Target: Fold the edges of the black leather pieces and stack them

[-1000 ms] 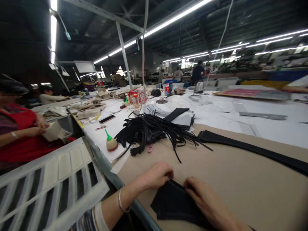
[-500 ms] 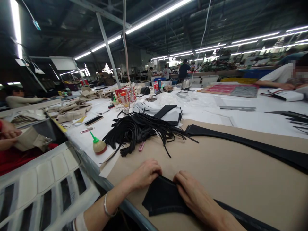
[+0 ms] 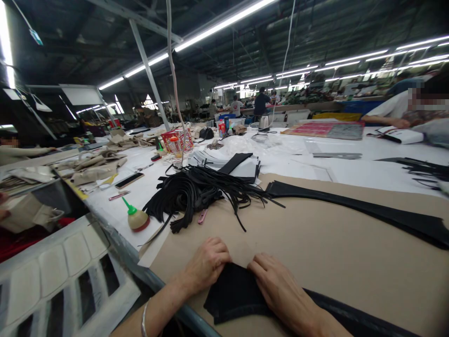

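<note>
One black piece (image 3: 238,292) on brown sheet (image 3: 351,248) over table (image 3: 277,164); wide end pointing left, long axis running toward lower right beneath right hand (image 3: 280,285). Left hand (image 3: 209,262): grip pinching far corner. Right: fingers bent at far edge, whether pinching cannot tell. One squeeze bottle (image 3: 137,219), dark red at base. One red patterned basket (image 3: 187,140), contents unclear. Beyond: one long black strip (image 3: 351,210).

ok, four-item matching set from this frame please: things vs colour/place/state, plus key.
1. black piece
2. squeeze bottle
3. pink tool
4. container

A. red-and-white pattern
B. touched by left hand and right hand
C. green nozzle on top
D. lying on the brown sheet, beside the heap of black strips

Pairs: 1-B, 2-C, 3-D, 4-A
</note>
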`<state>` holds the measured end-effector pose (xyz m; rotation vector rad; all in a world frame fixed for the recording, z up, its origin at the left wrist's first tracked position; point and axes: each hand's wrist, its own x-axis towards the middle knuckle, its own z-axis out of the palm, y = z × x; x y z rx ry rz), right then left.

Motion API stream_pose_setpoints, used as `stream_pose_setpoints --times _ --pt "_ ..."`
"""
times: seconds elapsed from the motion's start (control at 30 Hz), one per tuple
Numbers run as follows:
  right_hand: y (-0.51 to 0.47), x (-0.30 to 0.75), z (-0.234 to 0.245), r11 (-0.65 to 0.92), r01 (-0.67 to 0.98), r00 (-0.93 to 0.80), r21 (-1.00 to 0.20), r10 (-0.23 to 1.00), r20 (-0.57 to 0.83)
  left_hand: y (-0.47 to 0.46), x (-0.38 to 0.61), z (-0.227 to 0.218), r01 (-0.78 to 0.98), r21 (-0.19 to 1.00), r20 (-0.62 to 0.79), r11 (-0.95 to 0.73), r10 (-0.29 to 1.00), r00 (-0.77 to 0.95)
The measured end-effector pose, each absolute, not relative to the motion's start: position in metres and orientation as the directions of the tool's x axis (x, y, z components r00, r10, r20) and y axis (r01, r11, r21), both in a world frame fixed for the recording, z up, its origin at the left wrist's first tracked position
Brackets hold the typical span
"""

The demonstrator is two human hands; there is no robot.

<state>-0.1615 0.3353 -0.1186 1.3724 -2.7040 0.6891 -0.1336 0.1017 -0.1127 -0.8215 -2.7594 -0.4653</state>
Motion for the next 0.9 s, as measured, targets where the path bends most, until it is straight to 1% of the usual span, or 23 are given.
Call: stream_pose_setpoints --times 0.1,0.23,0.4,0.47,0.57,0.63,0.7,0.8,0.9 --pt "0.336 -0.159 -0.126 0.490 -0.825 -0.560 -0.281 -0.775 0.293 0.101 -0.128 -0.112 0.594 0.168 0.307 0.786 0.531 -0.790" --pt "0.336 -0.157 -0.136 0.474 -0.857 -0.516 -0.205 -0.770 0.375 0.100 -0.124 -0.114 0.630 0.086 0.302 0.772 0.582 -0.755" --pt "0.333 -0.156 -0.139 0.464 -0.878 -0.463 -0.114 -0.768 0.443 0.097 -0.117 -0.116 0.637 0.024 0.292 0.770 0.604 -0.741" --pt "0.333 -0.155 -0.138 0.460 -0.884 -0.441 -0.081 -0.765 0.469 0.095 -0.113 -0.114 0.623 0.033 0.285 0.781 0.591 -0.755" --pt "0.332 -0.154 -0.136 0.459 -0.887 -0.428 -0.055 -0.769 0.475 0.095 -0.109 -0.113 0.570 0.120 0.283 0.813 0.522 -0.805" --pt "0.333 -0.152 -0.136 0.463 -0.885 -0.430 -0.046 -0.777 0.460 0.099 -0.108 -0.113 0.531 0.190 0.320 0.826 0.459 -0.829" --pt "0.333 -0.151 -0.137 0.475 -0.880 -0.434 -0.023 -0.782 0.447 0.108 -0.107 -0.114 0.526 0.235 0.369 0.817 0.425 -0.826" --pt "0.333 -0.150 -0.138 0.488 -0.873 -0.428 0.023 -0.786 0.447 0.124 -0.107 -0.120 0.567 0.240 0.365 0.788 0.469 -0.805" --pt "0.332 -0.149 -0.137 0.489 -0.872 -0.428 0.029 -0.789 0.442 0.131 -0.108 -0.126 0.585 0.183 0.310 0.790 0.518 -0.797"
